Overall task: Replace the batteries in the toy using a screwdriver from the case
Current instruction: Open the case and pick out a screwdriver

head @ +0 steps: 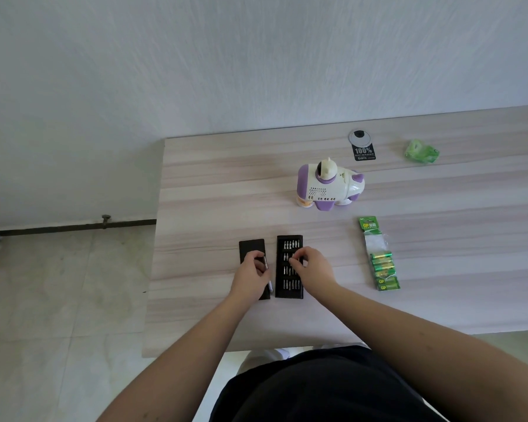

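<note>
A pale wood-grain table (214, 190) fills the middle of the view, its left edge running down beside a tiled floor (58, 300) and its far edge meeting a white wall (226, 56). The left part of the tabletop is bare, and so is the near strip in front of the person.

The white and purple toy (329, 185) stands upright toward the far side, well apart from both hands. To its right and nearer, a strip pack of green batteries (380, 257) lies flat, its upper pockets empty and several cells filling the lower ones. A crumpled green wrapper (421, 151) sits near the far edge, and a round grommet with a black sticker (361, 144) lies left of it.

Near the front, two black halves of the case lie side by side. The bit tray (289, 287) holds rows of small metal bits. The case lid (250, 246) lies just left of it.

The left hand (252, 277) rests over the lid, fingers curled round the slim silver screwdriver handle (267, 271). The right hand (313, 266) reaches over the tray, fingertips pinched down among the bits; whether one is actually gripped cannot be told.
</note>
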`<state>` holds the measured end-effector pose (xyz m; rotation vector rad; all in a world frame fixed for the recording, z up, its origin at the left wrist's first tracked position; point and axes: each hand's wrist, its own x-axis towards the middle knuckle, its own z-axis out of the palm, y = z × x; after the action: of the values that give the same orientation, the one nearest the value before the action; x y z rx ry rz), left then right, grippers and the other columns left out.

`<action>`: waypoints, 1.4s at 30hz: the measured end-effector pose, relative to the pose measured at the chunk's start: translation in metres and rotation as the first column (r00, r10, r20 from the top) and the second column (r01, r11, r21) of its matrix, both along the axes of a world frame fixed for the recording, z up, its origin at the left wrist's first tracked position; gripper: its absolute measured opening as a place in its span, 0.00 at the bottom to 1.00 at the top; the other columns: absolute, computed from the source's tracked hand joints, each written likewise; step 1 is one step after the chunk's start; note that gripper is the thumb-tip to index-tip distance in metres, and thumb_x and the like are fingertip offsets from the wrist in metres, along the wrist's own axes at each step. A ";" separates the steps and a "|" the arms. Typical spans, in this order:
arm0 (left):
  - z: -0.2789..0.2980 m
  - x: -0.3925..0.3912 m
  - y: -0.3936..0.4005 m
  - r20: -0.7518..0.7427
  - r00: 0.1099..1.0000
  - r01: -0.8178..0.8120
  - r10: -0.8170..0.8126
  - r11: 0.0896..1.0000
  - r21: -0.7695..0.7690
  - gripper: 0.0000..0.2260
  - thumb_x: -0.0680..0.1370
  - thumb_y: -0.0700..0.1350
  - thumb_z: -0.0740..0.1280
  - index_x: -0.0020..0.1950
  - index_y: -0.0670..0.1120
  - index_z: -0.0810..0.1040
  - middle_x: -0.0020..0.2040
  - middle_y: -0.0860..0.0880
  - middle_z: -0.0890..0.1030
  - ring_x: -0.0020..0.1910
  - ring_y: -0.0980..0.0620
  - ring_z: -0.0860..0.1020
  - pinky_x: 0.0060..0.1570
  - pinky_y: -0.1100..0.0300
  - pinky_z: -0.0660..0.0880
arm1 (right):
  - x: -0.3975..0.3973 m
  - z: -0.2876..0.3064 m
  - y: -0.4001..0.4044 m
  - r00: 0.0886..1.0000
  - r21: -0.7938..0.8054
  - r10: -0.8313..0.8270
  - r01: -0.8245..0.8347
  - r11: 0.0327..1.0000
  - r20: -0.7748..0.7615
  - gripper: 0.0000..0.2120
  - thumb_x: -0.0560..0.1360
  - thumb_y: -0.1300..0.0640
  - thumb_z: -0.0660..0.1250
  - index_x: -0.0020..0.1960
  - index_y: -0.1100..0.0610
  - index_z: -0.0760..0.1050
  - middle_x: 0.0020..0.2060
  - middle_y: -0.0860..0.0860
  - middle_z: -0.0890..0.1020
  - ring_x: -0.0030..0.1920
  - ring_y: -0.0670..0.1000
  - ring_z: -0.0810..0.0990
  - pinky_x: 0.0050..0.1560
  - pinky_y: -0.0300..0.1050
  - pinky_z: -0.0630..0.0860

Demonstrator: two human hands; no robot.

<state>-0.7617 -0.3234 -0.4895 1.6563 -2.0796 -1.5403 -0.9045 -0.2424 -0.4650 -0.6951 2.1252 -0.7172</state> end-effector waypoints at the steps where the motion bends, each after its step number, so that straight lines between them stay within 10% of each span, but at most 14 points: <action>1: 0.000 0.001 -0.001 -0.019 1.000 -0.018 0.018 1.000 0.026 0.14 0.77 0.39 0.69 0.61 0.43 0.74 0.40 0.51 0.76 0.37 0.54 0.73 0.43 0.63 0.72 | 0.002 -0.001 0.000 1.000 -0.008 0.024 -0.025 1.000 -0.016 0.03 0.77 0.54 0.67 0.46 0.54 0.76 0.51 0.47 0.77 0.51 0.48 0.75 0.48 0.41 0.68; 20: 0.010 0.019 -0.011 -0.132 0.987 -0.084 0.088 0.996 0.042 0.07 0.82 0.41 0.61 0.47 0.46 0.77 0.42 0.54 0.80 0.43 0.56 0.77 0.48 0.60 0.69 | 0.017 0.005 0.007 0.987 0.023 -0.012 0.009 1.000 0.160 0.05 0.75 0.51 0.67 0.41 0.47 0.74 0.53 0.48 0.81 0.54 0.48 0.79 0.53 0.48 0.76; 42: 0.157 0.004 -0.016 -0.404 0.904 0.074 -0.144 0.980 -0.183 0.07 0.77 0.48 0.70 0.54 0.53 0.83 0.36 0.52 0.80 0.32 0.60 0.75 0.36 0.65 0.73 | 0.002 0.160 -0.009 0.888 -0.498 -0.024 0.280 0.821 0.459 0.03 0.77 0.62 0.67 0.46 0.56 0.78 0.39 0.48 0.84 0.45 0.46 0.81 0.52 0.44 0.77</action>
<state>-0.7579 -0.3392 -0.3326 1.0567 -2.0238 -1.5380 -0.9028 -0.2510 -0.3047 -0.5801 1.5640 -1.4741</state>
